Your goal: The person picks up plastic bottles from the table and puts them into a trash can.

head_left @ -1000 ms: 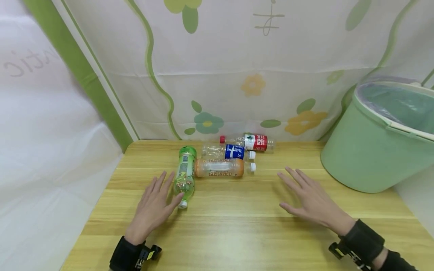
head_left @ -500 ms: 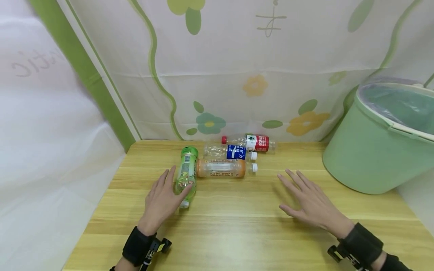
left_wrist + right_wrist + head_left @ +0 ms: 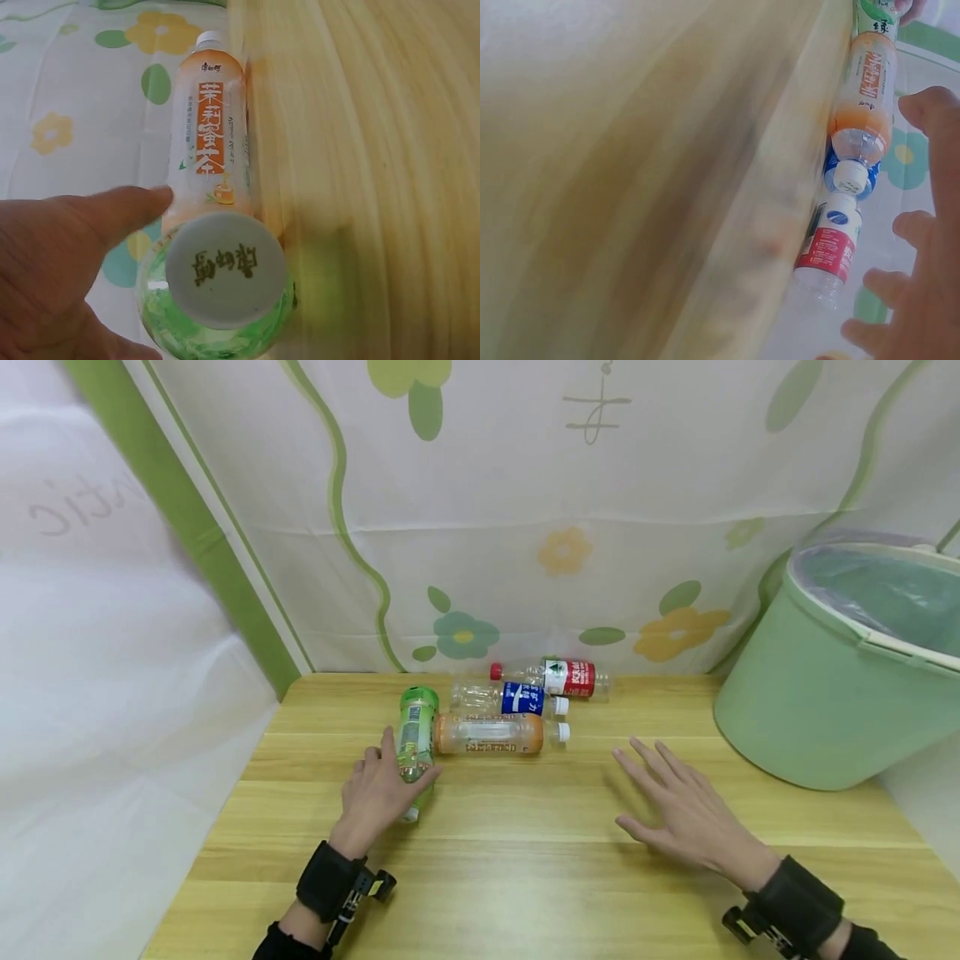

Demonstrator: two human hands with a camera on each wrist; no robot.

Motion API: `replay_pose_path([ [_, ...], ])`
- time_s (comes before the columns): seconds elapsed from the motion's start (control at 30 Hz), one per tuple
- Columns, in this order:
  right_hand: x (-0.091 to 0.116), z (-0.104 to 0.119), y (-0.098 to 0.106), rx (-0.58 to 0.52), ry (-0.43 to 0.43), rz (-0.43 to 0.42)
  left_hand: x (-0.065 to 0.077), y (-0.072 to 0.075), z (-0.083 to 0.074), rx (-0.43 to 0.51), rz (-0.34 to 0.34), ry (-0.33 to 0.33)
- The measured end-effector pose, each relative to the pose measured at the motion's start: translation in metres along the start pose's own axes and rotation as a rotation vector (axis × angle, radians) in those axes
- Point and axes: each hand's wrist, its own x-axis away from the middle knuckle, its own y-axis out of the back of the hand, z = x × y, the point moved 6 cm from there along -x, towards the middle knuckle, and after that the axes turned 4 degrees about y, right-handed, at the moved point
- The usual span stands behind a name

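Observation:
My left hand (image 3: pixel 378 793) straddles the lower half of a green-labelled drink bottle (image 3: pixel 417 727) lying on its side, thumb and index finger spread over it. In the left wrist view, the bottle's white cap (image 3: pixel 226 270) faces the camera, and the thumb (image 3: pixel 124 214) shows a gap above the bottle. To its right lies an orange-labelled tea bottle (image 3: pixel 491 734). Behind that are a blue-labelled bottle (image 3: pixel 521 698) and a red-capped bottle with a red and white label (image 3: pixel 573 677). My right hand (image 3: pixel 686 814) holds nothing, fingers spread above the table.
A green bin (image 3: pixel 817 693) with a clear liner stands at the right back of the wooden table (image 3: pixel 510 868). A white patterned cloth (image 3: pixel 480 552) hangs along the back edge, and another white sheet (image 3: pixel 135 760) covers the left side.
My left hand has moved right and forward, from beside the green-labelled bottle to over it, its fingers bending a little. My right hand has hardly moved.

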Motion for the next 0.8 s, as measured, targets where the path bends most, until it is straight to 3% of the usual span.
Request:
replay_pose_path([
  [0.53,-0.001,0.000,-0.001,-0.029,-0.041,0.035,-0.009,0.005,0.005,0.039,-0.019,-0.065],
  [0.8,-0.002,0.000,0.000,-0.038,-0.057,0.059,-0.010,0.016,0.012,0.045,0.018,-0.052],
])
